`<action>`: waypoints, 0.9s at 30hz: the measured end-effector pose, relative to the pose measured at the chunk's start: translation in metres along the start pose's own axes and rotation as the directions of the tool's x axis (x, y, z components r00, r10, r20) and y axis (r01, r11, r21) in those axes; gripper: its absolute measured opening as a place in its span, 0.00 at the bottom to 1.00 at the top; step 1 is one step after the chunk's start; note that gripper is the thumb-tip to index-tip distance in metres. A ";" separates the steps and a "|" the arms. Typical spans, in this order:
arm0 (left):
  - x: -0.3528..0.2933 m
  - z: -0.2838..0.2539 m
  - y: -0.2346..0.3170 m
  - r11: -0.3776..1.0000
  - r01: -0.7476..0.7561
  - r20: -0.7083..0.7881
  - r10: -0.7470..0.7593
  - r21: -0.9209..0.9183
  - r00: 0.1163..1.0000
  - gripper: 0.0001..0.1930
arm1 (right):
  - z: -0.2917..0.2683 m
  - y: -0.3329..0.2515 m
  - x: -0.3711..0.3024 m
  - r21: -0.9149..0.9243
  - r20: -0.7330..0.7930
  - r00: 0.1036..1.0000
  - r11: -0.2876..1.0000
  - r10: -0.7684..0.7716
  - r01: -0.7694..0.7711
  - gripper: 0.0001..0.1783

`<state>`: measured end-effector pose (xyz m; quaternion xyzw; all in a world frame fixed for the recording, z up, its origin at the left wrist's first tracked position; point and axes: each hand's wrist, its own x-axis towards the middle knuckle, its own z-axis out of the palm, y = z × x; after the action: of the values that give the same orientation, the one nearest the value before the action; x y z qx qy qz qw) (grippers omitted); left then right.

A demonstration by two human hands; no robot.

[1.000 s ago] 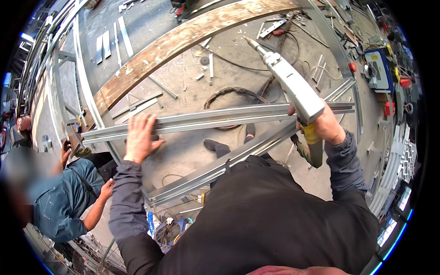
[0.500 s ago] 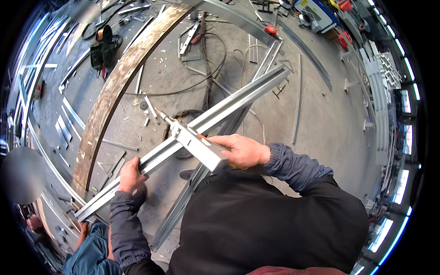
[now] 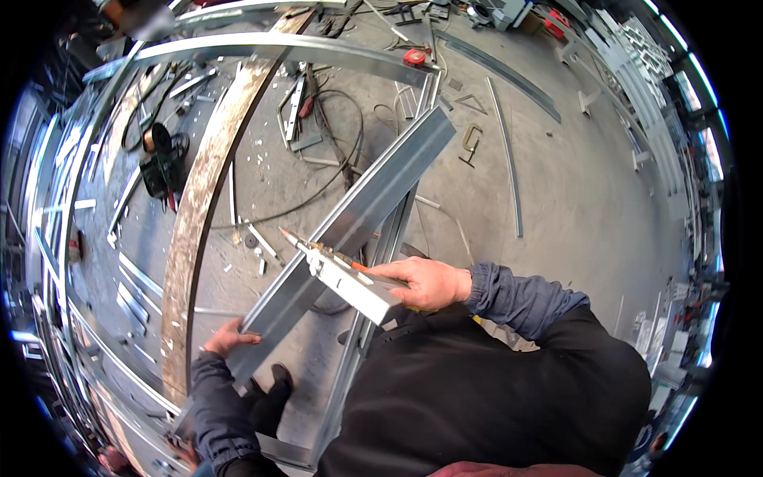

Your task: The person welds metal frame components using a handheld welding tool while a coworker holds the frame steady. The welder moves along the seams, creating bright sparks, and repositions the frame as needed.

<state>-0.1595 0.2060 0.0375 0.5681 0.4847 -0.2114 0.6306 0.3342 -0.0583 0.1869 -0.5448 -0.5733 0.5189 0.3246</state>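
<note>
Hands apart: right hand (image 3: 429,284) wrapped round the handheld welding gun (image 3: 354,292), left hand (image 3: 226,338) clamped on the edge of the metal channel (image 3: 342,226), which slants across beneath the gun. Channel looks stiff, thin-walled, probably light for its length but slick; best held by its long edges, clear of the nozzle (image 3: 292,239). Gun looks rigid; carry by the grip, tip likely knock-sensitive.

The metal beam (image 3: 377,195), with the boxy tool (image 3: 354,292) across its middle, bars the way to the wooden plank (image 3: 200,191); rightward, open floor (image 3: 580,207) leaves passing room around a thin strip (image 3: 508,175)
</note>
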 end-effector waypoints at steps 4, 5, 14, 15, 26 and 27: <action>0.012 0.009 -0.011 0.976 0.093 0.143 -0.065 -0.195 0.988 0.44 | -0.001 0.004 -0.007 -0.031 -0.004 1.000 0.999 0.031 -0.031 0.33; 0.027 0.005 -0.038 0.967 0.113 0.219 -0.062 -0.229 0.974 0.44 | -0.001 0.002 -0.005 -0.022 -0.002 1.000 0.999 0.024 -0.024 0.33; 0.032 0.019 -0.044 0.998 0.027 0.104 -0.021 -0.060 0.994 0.44 | -0.002 -0.001 -0.021 0.083 -0.049 0.992 0.991 0.113 -0.109 0.36; 0.028 0.023 -0.044 1.000 -0.012 0.027 0.012 0.013 1.000 0.43 | 0.000 -0.001 -0.021 0.085 -0.040 0.992 0.990 0.120 -0.116 0.36; 0.024 0.224 0.031 0.547 0.210 -0.561 0.619 0.810 0.551 0.53 | 0.004 0.025 -0.013 -0.013 -0.068 0.995 0.997 -0.070 0.070 0.38; 0.034 0.220 0.013 0.488 0.253 -0.544 0.672 0.835 0.503 0.51 | 0.001 0.020 -0.013 -0.019 -0.054 0.996 0.998 -0.066 0.065 0.38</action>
<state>-0.0519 0.0163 -0.0101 0.8852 0.4639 -0.0242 -0.0227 0.3412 -0.0736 0.1705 -0.5423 -0.5862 0.4879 0.3523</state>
